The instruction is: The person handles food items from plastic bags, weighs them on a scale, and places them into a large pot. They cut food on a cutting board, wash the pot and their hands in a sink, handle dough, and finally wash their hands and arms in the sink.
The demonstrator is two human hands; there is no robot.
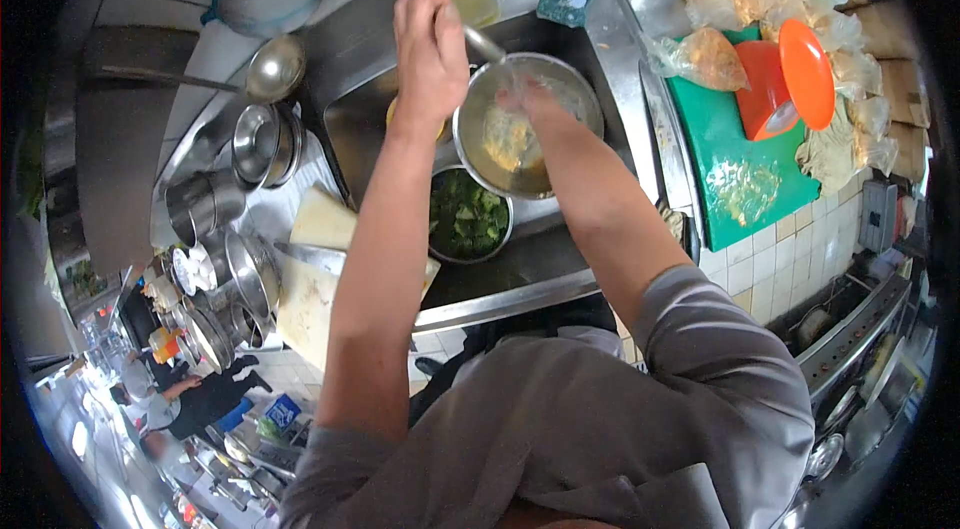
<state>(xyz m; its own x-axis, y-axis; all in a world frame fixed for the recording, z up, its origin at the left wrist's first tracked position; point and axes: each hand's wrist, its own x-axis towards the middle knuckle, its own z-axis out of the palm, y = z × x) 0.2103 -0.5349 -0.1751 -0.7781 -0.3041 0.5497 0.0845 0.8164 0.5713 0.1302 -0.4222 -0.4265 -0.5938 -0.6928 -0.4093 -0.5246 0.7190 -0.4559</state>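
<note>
Over the sink, my left hand [432, 49] is closed round something I cannot make out, beside a metal spout or handle that points at the bowl. My right hand [530, 99] is inside a metal bowl [470, 144] of cloudy water with yellowish bits; its fingers are blurred and partly hidden. Below that bowl sits a round container of green leafy vegetables [466, 219]. A yellowish item shows at the bowl's left, mostly behind my left wrist.
A metal sink edge [510, 299] runs in front. At left are a cutting board [305, 304] with a knife [310, 257], stacked metal bowls [262, 144] and a ladle [275, 69]. At right, a green board [700, 139] bears an orange container [762, 89]. Co-workers stand far left.
</note>
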